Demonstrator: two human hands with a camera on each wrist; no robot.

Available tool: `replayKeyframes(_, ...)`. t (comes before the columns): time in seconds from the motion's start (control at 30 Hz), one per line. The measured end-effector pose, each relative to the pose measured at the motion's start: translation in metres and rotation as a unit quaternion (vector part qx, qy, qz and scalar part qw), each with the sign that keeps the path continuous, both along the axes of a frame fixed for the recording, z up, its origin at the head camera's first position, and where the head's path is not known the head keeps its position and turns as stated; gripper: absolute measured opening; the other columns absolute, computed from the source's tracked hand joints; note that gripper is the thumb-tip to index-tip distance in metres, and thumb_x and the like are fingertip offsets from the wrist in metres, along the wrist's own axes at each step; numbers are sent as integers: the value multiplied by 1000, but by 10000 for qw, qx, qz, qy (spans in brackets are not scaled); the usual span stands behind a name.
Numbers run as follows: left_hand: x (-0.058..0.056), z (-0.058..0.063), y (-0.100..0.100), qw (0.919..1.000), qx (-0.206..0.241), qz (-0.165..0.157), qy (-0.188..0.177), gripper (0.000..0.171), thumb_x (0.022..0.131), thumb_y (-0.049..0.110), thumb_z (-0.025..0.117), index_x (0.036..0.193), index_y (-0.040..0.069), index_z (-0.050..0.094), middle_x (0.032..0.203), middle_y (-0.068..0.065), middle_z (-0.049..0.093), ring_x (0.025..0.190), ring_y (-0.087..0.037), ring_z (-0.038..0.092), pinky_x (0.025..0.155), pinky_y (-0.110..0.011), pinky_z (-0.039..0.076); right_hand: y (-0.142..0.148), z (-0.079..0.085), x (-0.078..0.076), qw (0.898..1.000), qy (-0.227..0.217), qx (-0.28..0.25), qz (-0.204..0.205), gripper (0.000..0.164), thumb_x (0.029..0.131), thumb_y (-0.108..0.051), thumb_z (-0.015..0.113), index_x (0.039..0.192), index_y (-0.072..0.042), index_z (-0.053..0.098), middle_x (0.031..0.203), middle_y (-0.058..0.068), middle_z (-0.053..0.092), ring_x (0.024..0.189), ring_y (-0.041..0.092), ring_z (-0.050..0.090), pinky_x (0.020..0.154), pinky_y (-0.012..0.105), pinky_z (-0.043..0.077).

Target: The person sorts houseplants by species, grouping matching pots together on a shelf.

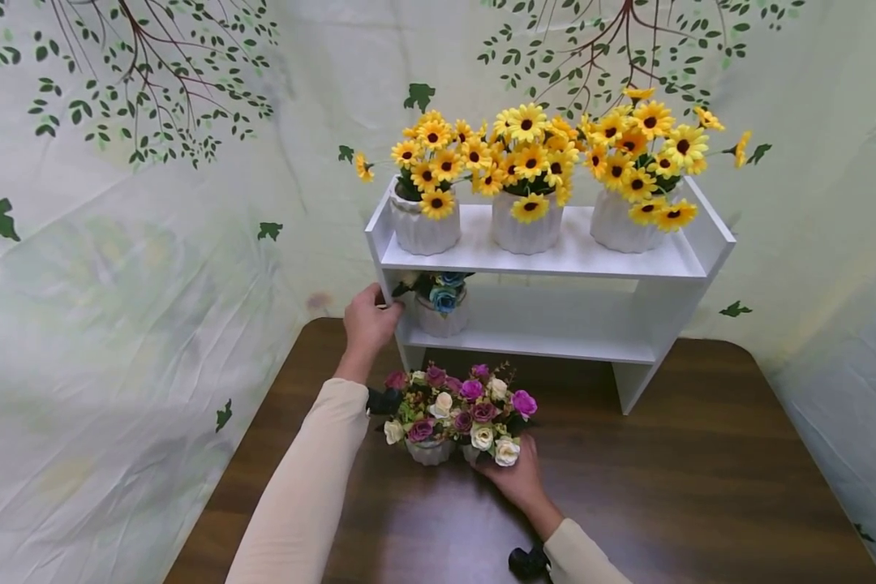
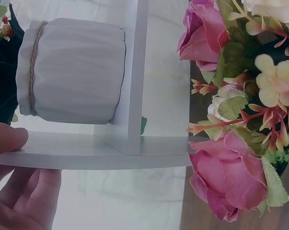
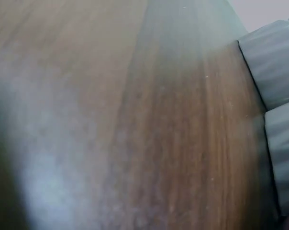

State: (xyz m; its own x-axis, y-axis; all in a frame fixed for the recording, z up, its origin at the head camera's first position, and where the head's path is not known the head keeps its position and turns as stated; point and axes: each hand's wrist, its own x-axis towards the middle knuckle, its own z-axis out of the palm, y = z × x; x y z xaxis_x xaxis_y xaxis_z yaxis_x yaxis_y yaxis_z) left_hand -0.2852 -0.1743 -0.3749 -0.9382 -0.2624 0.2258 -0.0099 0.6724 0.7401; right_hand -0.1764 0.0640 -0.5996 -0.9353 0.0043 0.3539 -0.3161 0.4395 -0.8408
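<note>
my left hand (image 1: 368, 320) grips the left edge of the white shelf (image 1: 555, 259) beside the blue-flower pot (image 1: 441, 312); my right hand (image 1: 514, 474) cups the pot of purple and cream roses (image 1: 482, 418) on the tabletop (image 1: 701, 487) before the shelf's front edge

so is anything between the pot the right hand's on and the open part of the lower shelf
Nothing visible blocks it. The right hand touches the right rose pot on the table. The lower shelf behind it holds only the blue-flower pot at its left end, by the left hand; the rest looks free.
</note>
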Motion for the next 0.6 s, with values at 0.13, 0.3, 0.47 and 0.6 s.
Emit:
replayKeyframes(0.13, 1, -2, -1, 10000, -54, -8, -29, 32, 88, 19, 63, 115, 3, 66, 118, -20, 71, 110, -38, 65, 92, -51, 51, 5, 7, 4, 9983, -276, -437, -285, 63, 56, -18, 89, 113, -2, 65, 104, 11, 72, 96, 20, 60, 90, 38, 46)
replayKeyframes(0.3, 0, -4, -2, 9999, -39, -19, -94, 31, 88, 19, 64, 114, 4, 67, 118, -19, 71, 111, -37, 65, 94, -50, 51, 31, 29, 10, 9925, -823, -805, -422, 70, 59, -12, 91, 121, -1, 60, 112, 14, 70, 99, -1, 56, 91, 24, 48)
replayKeyframes(0.47, -1, -2, -1, 9999, 1, -69, -132, 31, 87, 19, 64, 114, 4, 67, 118, -19, 71, 111, -36, 65, 94, -49, 51, 71, 57, 20, 9942, -730, -683, -397, 73, 63, 0, 86, 128, 7, 53, 115, -5, 66, 99, -23, 46, 89, 4, 40)
replayKeyframes(0.6, 0, 0, -3, 9999, 29, -28, -116, 31, 86, 18, 64, 113, 4, 67, 117, -19, 72, 109, -36, 65, 93, -49, 50, 97, 89, 24, 9984, -347, -375, -263, 66, 66, 4, 81, 126, 13, 54, 109, -39, 49, 100, -29, 42, 86, -2, 36)
